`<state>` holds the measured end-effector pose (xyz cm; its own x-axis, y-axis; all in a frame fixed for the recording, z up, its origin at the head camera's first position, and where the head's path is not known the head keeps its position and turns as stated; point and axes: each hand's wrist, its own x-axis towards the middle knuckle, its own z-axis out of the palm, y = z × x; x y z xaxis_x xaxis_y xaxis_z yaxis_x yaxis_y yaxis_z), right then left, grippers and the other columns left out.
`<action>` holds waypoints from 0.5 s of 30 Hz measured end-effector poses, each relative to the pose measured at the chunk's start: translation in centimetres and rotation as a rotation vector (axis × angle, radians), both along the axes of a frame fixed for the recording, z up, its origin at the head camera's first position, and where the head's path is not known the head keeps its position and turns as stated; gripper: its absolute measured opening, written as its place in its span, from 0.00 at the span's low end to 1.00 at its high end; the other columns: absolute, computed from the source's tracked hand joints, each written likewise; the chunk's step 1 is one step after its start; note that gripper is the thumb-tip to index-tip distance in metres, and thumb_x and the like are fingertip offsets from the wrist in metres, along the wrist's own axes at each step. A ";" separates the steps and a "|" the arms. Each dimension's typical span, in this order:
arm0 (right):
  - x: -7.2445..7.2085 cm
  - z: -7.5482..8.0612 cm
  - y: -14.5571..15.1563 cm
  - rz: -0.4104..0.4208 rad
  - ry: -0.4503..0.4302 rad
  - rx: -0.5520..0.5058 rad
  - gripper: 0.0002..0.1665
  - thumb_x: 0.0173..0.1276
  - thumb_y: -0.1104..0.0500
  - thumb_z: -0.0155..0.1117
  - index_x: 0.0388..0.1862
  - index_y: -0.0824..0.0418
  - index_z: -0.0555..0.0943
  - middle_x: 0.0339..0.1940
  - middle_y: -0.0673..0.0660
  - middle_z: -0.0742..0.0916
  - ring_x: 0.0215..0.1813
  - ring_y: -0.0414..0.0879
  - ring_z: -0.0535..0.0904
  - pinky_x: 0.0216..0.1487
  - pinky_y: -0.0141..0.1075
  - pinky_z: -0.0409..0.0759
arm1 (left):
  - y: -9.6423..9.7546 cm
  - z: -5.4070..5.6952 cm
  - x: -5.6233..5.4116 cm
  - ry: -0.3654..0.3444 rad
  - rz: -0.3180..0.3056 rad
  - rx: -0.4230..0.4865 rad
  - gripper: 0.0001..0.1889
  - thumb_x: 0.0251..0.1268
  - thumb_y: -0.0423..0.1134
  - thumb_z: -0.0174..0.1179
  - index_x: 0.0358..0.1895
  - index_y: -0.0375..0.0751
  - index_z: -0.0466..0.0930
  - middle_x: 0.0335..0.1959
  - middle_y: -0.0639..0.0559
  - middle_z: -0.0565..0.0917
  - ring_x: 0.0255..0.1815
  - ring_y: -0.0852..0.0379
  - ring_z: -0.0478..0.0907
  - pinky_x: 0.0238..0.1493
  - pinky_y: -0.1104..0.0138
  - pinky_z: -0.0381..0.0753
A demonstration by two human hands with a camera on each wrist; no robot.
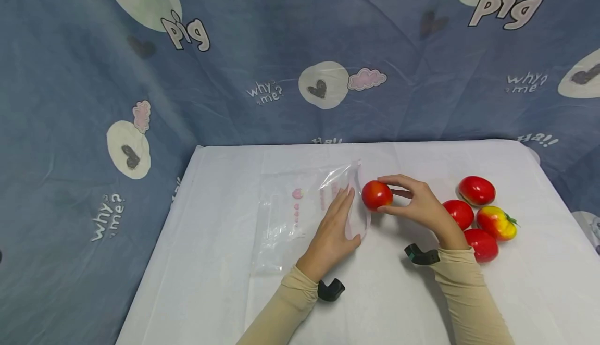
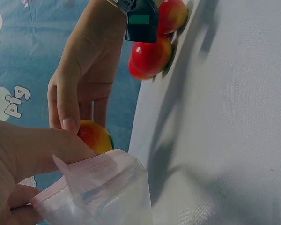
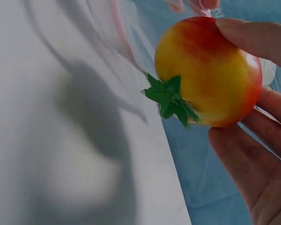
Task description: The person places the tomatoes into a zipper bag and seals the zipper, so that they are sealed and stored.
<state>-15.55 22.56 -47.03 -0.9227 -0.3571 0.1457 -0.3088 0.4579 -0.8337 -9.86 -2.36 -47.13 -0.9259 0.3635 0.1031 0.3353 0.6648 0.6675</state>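
On the blue backdrop cloth (image 1: 244, 27) we read "pig" (image 1: 185, 32) twice, upper L & upper R; "why? me?" (image 1: 264, 92) 3x, i.e. far L, ctr & R; "Ha!!" (image 1: 538, 139) nr the table's (image 1: 211, 204) back R corner, & again approx. ctr, partly cut off. L wrist view: "pig" on cloth too. Clear bag's (image 1: 281, 235) pink print: we can't read it.

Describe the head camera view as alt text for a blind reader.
A person's right hand holds a round tomato beside the opening of a clear plastic bag that the left hand touches. Four more tomatoes lie on the white table.
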 end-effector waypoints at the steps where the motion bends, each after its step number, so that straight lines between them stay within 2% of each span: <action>1: 0.0 0.0 -0.1 0.001 0.001 -0.003 0.38 0.57 0.59 0.82 0.68 0.54 0.80 0.66 0.56 0.85 0.68 0.52 0.79 0.65 0.31 0.81 | 0.0 0.0 0.0 -0.001 0.000 -0.005 0.54 0.55 0.32 0.75 0.84 0.43 0.52 0.85 0.49 0.57 0.87 0.51 0.52 0.83 0.57 0.60; 9: 0.0 0.1 -1.4 0.027 0.003 -0.021 0.38 0.55 0.61 0.83 0.67 0.55 0.80 0.66 0.57 0.85 0.68 0.53 0.79 0.65 0.48 0.82 | 0.2 -0.1 0.1 0.022 -0.024 0.002 0.54 0.53 0.31 0.76 0.83 0.41 0.53 0.85 0.48 0.56 0.87 0.50 0.51 0.83 0.57 0.60; 15: -0.3 -0.2 -2.2 0.062 0.011 -0.039 0.38 0.55 0.62 0.83 0.66 0.58 0.81 0.65 0.59 0.85 0.67 0.57 0.80 0.65 0.53 0.81 | 0.2 -0.2 0.1 0.056 -0.034 -0.010 0.55 0.52 0.31 0.76 0.83 0.40 0.52 0.85 0.46 0.57 0.87 0.49 0.52 0.83 0.56 0.60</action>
